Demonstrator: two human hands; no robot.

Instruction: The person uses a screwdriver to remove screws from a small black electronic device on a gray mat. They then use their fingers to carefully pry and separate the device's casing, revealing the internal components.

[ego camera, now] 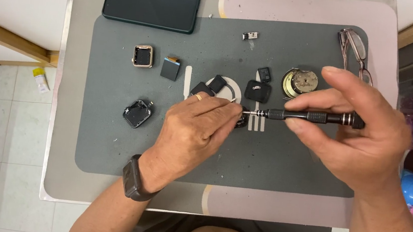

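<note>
**Two hands work a small screwdriver over a grey mat**

A grey work mat (pixel 111 142) covers most of a small table (pixel 58 187), seen from above. At its far left edge lies a dark smartphone (pixel 150 4), face down. The right hand (pixel 362 142) has its fingers closed around a black precision screwdriver (pixel 314 116), held level and pointing left. The left hand (pixel 195 130), wearing a dark wristband (pixel 134 179), has its fingertips pinched together on a small dark round part (pixel 241 120) at the mat's centre, where the screwdriver tip meets it. Just beyond lie a black key fob (pixel 257 91) and a round metal mechanism (pixel 300 82). Spectacles (pixel 354 49) rest at the far right. To the left sit a gold watch case (pixel 142 56), a dark watch screen (pixel 136 113) and a small dark square piece (pixel 170 69).
</note>
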